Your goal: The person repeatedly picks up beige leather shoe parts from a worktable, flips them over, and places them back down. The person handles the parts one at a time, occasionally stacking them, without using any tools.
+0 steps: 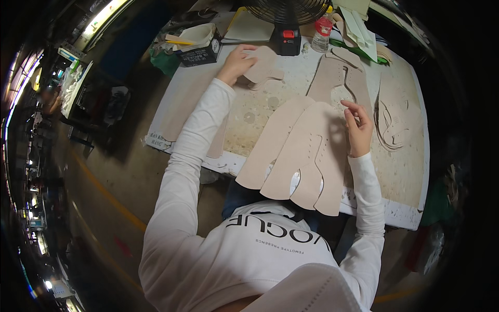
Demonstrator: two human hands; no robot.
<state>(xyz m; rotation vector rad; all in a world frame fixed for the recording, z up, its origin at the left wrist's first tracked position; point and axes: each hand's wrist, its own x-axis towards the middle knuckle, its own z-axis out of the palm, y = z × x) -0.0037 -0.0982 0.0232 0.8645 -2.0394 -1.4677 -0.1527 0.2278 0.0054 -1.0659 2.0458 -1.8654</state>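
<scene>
My left hand [239, 64] reaches to the far middle of the table and closes on the left edge of a beige cut piece [264, 58], which lies with other small pieces. Closer to me, large beige cut panels [299, 140] overlap and stick out past the table's near edge. Slits and rows of small holes run through them. My right hand [358, 130] hovers at their right side, thumb and forefinger apart, with nothing visible in it. Behind it lies another stack of beige panels [332, 73] with a curved cut.
A black fan [288, 44] stands at the back, beside a clear bottle [322, 32] with a red label. A dark box [200, 51] sits at the back left. More beige pieces [392, 119] lie at the right, and long ones [187, 106] at the left.
</scene>
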